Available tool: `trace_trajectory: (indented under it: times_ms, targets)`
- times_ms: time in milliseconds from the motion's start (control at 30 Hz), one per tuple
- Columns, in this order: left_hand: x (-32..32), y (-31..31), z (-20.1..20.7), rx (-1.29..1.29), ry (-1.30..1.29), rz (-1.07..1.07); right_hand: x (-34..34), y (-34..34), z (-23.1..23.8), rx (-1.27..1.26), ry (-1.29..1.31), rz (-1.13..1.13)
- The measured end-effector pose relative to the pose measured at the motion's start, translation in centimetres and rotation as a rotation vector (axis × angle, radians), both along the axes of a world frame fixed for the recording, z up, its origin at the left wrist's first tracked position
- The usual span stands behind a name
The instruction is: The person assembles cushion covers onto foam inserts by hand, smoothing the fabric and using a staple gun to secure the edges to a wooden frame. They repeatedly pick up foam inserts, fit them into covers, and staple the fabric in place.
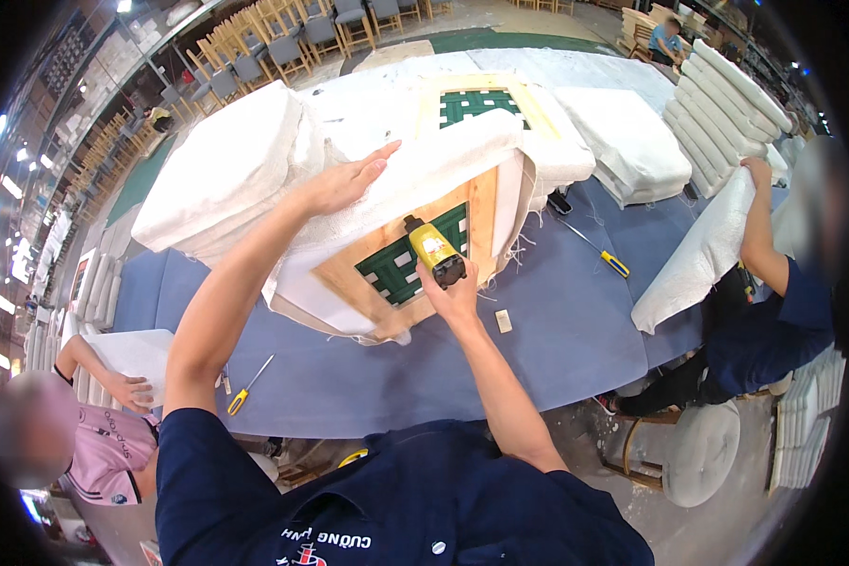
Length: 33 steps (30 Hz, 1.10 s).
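In front of me a seat cushion (pixel 443 151) with a white fabric cover stands tilted on the table. Its underside faces me, showing a light wooden frame (pixel 482 226) and green woven webbing (pixel 384 272). My left hand (pixel 342 187) rests on the cushion's upper left edge, fingers stretched out. Closed round a yellow and black staple gun (pixel 430 243), my right hand (pixel 455 300) has the tool in front of the webbing and frame. Whether its nose touches the wood I cannot tell. Loose fabric and frayed threads hang along the cushion's edges.
The table has a blue-grey cover (pixel 557 349). White cushions (pixel 222 174) are piled at left, more (pixel 627 141) at right. Screwdrivers (pixel 613 262) (pixel 240 400) and a small pale block (pixel 503 322) lie on it. Co-workers at left (pixel 113 434) and right (pixel 764 311) handle white pieces.
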<state>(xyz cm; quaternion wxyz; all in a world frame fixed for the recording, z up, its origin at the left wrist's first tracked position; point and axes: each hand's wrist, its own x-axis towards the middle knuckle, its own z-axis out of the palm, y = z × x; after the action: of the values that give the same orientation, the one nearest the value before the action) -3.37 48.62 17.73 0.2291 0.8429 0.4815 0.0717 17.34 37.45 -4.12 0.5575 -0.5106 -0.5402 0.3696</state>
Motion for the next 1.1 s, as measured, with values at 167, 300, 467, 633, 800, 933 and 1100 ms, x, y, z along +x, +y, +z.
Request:
trace_trajectory:
  times_ms: [167,300,467,633,800,933,1100]
  targets:
    - [3.1,-4.7,0.2,0.330,0.319,0.049,0.9,-0.4,-0.2,-0.034,-0.067,0.003]
    - [2.6,-5.3,-0.3,0.507,0.338,-0.025,1.5,-1.2,1.6,-0.040,-0.109,0.013]
    - [1.8,-4.5,0.3,0.431,0.315,-0.088,2.1,-2.4,7.4,0.292,0.076,0.000]
    - [1.9,-4.4,0.1,0.481,0.328,-0.131,1.4,0.3,6.3,0.313,-0.185,-0.127]
    - [1.8,-4.3,0.4,0.421,0.320,-0.144,1.7,-1.1,8.1,0.210,-0.021,0.036]
    - [2.2,-4.4,0.4,0.388,0.309,-0.116,0.5,-0.1,5.0,0.085,-0.155,-0.016]
    - [-2.0,-1.1,1.5,0.074,-0.040,-0.252,0.0,-1.4,5.0,0.185,0.018,0.051]
